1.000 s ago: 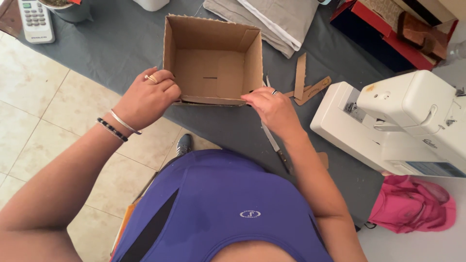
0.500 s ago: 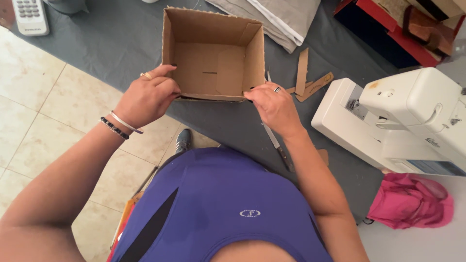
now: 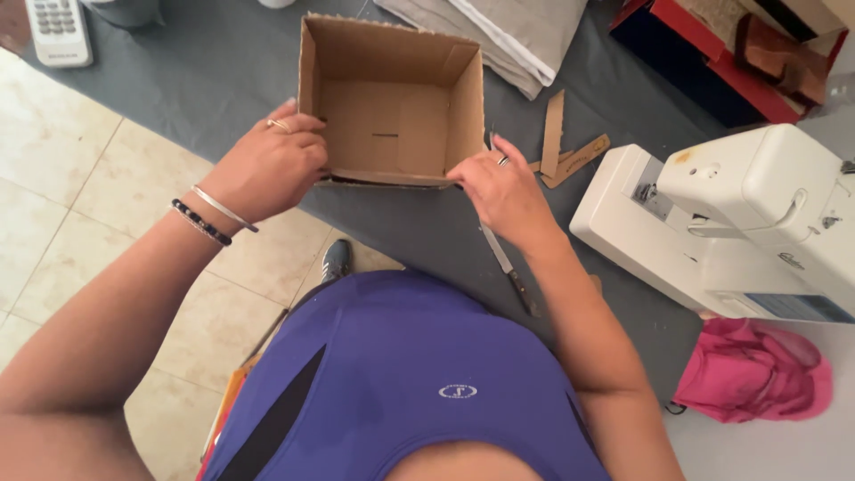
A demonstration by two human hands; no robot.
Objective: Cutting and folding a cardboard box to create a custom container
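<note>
left hand (image 3: 267, 169) fingers curled closed over near left corner of open cardboard box (image 3: 392, 102). right hand (image 3: 503, 191) fingers pinched on near right corner. box sits open-top on grey counter (image 3: 223, 80). knife (image 3: 509, 272) partly hidden under right wrist. sewing machine (image 3: 739, 223) and remote (image 3: 55, 31) cut off by the frame edges.

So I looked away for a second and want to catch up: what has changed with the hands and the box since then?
Hardly anything. The left hand and right hand keep holding the near corners of the open cardboard box on the grey cloth, fingers shifting only slightly. The knife, cardboard scraps and sewing machine lie as before.
</note>
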